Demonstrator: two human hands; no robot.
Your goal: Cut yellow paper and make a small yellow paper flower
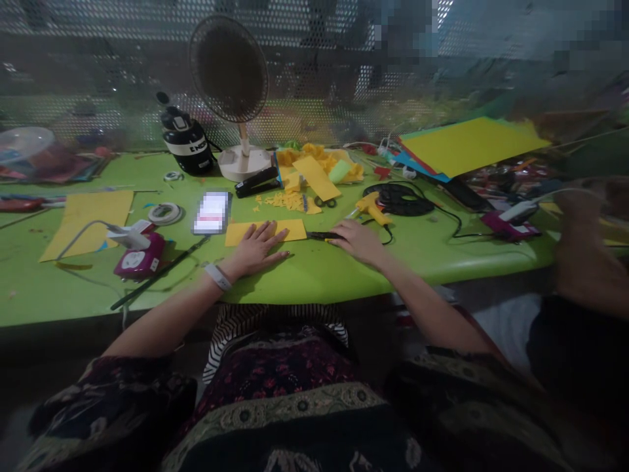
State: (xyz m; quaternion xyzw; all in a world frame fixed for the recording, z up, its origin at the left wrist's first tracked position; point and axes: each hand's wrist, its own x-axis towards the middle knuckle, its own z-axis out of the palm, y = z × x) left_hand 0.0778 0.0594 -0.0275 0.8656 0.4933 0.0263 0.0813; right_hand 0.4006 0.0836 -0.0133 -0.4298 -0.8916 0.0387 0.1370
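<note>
My left hand (258, 250) lies flat with its fingers spread on a yellow paper strip (293, 229), pressing it to the table near the front edge. At the strip's right end, my right hand (360, 241) is closed around a slim black tool (320, 235) with a small yellow detail. The tool's tip points left and meets the strip's end; its kind cannot be made out under the fingers. Just behind are yellow paper scraps (282, 201) and dark-handled scissors (325, 202). A yellow glue gun (374, 208) rests close behind my right hand.
On the green table (314, 278) stand a fan (244, 164), a black bottle (189, 147) and a stapler (256, 183). A lit phone (212, 212) and purple power socket (142, 259) lie left. Coloured sheets (472, 145) and cables are right, beside another person's arm (584, 249).
</note>
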